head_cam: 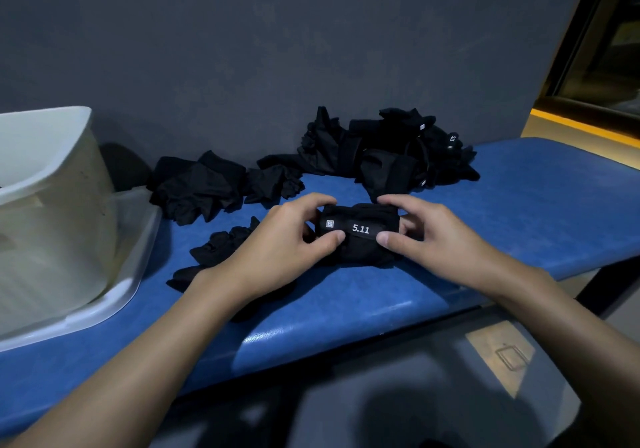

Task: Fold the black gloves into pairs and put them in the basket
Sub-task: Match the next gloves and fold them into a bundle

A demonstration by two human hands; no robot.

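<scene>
Two hands: the left hand (294, 240) and the right hand (433, 236) hold one glove bundle (360, 229), one at each end
Bundle: black gloves rolled together, a strap with white "5.11" print facing up, lying on the blue desk (519, 205)
Left grip: fingers (311, 202) curled over the far side of the bundle's left end, thumb pressed on the near edge of the strap
Right grip: curled the same way round the bundle's right end, thumb on the near edge, the other fingertips on the far side
Basket: the white plastic basket (52, 157) stands on the desk well to the left of the bundle; what lies inside is out of view
Big heap: loose black gloves (381, 150) beyond the bundle and a little right, against the grey wall (242, 49)
Smaller heap: crumpled gloves (201, 188) beyond and left of the bundle, between it and the basket
Strays: more black gloves (218, 247) just left of the bundle, partly under the left wrist
</scene>
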